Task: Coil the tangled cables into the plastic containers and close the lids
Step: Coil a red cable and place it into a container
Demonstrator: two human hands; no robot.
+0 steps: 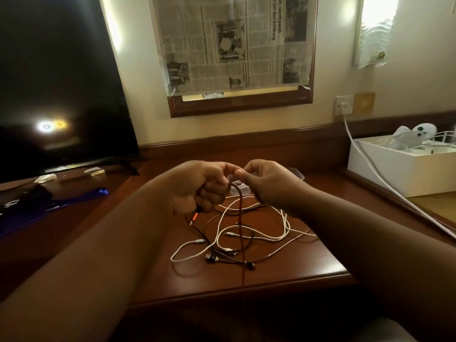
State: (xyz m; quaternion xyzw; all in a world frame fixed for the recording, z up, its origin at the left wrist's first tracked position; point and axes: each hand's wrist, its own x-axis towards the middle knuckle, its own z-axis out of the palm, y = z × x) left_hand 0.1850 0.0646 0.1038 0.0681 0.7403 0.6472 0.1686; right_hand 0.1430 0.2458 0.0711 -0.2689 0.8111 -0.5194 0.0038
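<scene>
- A dark red cable (240,213) is held up over the worktop (283,275) by both hands, which are pretty much touching at the fingertips.
- The left hand (197,186) is curled tight around one end of that cable, so its grip is a closed fist on it; an orange-red plug (194,216) can be seen poking out below the fist.
- The right hand (269,183) is pinching the same cable at the top of its bend, thumb against fingers, a narrow grip.
- From the hands the red cable hangs straight down, across the pile and past the front edge of the worktop.
- The rest of the tangle is left lying on the worktop just below the hands: white cables (259,233) looped over black cables (217,257), with a few small connectors showing at the loose ends.
- Something clear and plastic (297,172) is mostly hidden behind the right hand; whether it's a container or a lid can't be told.
- A dark TV screen (61,82) is stood at the left, a newspaper-covered frame (232,43) is hung on the wall, and a white box (399,169) is parked at the right.
</scene>
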